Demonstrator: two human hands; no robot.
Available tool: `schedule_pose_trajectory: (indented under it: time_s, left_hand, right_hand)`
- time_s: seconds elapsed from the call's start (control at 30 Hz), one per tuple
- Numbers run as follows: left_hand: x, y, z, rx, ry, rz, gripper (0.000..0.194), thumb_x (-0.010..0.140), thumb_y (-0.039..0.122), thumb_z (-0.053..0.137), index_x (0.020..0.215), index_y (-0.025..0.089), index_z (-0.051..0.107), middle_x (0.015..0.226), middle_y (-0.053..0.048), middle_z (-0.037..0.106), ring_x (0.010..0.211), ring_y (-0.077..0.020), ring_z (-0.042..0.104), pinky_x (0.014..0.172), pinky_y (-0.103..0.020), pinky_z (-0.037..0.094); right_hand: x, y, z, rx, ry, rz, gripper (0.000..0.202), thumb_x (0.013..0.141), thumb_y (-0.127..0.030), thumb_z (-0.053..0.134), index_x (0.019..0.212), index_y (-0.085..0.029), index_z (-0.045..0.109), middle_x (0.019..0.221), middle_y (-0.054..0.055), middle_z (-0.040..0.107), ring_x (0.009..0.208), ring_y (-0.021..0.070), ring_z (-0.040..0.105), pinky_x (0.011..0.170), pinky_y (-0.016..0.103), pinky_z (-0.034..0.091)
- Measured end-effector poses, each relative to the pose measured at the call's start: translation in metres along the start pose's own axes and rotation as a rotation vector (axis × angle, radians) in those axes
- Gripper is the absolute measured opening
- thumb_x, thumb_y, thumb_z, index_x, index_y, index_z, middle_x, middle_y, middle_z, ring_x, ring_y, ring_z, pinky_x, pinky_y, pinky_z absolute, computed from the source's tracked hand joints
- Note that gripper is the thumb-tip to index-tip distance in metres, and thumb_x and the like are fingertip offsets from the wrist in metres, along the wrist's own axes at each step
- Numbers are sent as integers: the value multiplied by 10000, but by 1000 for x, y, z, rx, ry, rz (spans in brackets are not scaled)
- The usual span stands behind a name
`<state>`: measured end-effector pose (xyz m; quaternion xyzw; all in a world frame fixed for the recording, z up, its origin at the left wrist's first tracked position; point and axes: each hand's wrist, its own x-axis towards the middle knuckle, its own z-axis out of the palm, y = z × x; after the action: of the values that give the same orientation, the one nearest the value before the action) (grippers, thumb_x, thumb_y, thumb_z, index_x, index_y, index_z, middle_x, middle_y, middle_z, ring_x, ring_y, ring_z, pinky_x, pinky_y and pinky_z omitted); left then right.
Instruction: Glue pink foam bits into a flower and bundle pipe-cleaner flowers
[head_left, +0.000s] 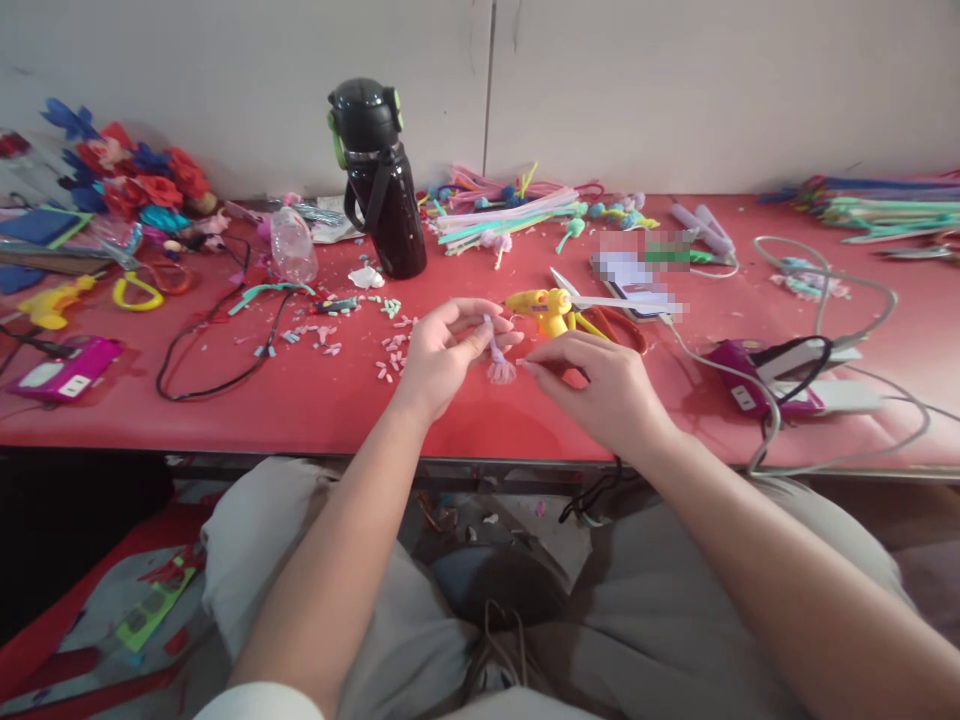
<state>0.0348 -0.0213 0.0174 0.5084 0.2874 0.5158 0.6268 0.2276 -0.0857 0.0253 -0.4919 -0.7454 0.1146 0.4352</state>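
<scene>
My left hand (450, 350) is closed, thumb against fingers, on a small pale purple tassel-like piece (501, 368) that fans out at its lower end. To its right my right hand (592, 375) pinches a tiny pink bit (523, 363) between thumb and fingertips, a short gap from the fanned end. Just behind my hands lies a yellow glue gun (551, 308) with a pale glue stick in its back. Scissors (611, 325) rest beside it. Left of my left hand, several short pink cut pieces (391, 355) are scattered on the red table (360, 420).
A black bottle (390, 210) stands behind my left hand. Pipe cleaners (510, 215) lie along the wall. At right are a phone (634, 280), purple power strip (739, 370) and looping cables. Far left are another purple strip (71, 370), a yellow glue gun (56, 300) and red flowers (154, 185).
</scene>
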Motion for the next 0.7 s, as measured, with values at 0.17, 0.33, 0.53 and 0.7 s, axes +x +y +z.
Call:
schedule_pose_trajectory:
  time_s: [0.17, 0.33, 0.53, 0.7]
  left_hand:
    - [0, 1, 1, 13, -14, -29, 173, 873, 244, 824, 985, 191, 703, 971, -63, 790, 894, -213, 811, 849, -334, 650]
    - [-1, 1, 1, 5, -31, -26, 159, 879, 224, 814, 986, 183, 703, 967, -68, 792, 870, -209, 812, 817, -316, 648]
    - [-2, 0, 2, 8, -43, -35, 205, 873, 265, 831, 1000, 179, 694, 976, -69, 791, 878, -216, 813, 832, -329, 655]
    - [-2, 0, 4, 8, -40, -38, 216, 864, 271, 840, 998, 180, 698, 987, -74, 796, 889, -216, 814, 855, -338, 655]
  right_hand:
    - [-1, -2, 1, -23, 29, -27, 119, 937, -260, 653, 858, -246, 741, 818, 32, 745, 682, 173, 640, 678, 343, 550]
    - [-1, -2, 4, -48, 33, -86, 148, 952, -228, 605, 869, -237, 728, 852, 51, 758, 732, 183, 681, 715, 349, 569]
    - [-1, 2, 7, -69, 60, -164, 130, 955, -203, 609, 885, -221, 717, 871, 54, 766, 733, 170, 687, 704, 322, 575]
    - [-2, 2, 8, -68, 52, -203, 131, 969, -189, 620, 899, -217, 727, 843, 49, 747, 721, 171, 683, 689, 315, 575]
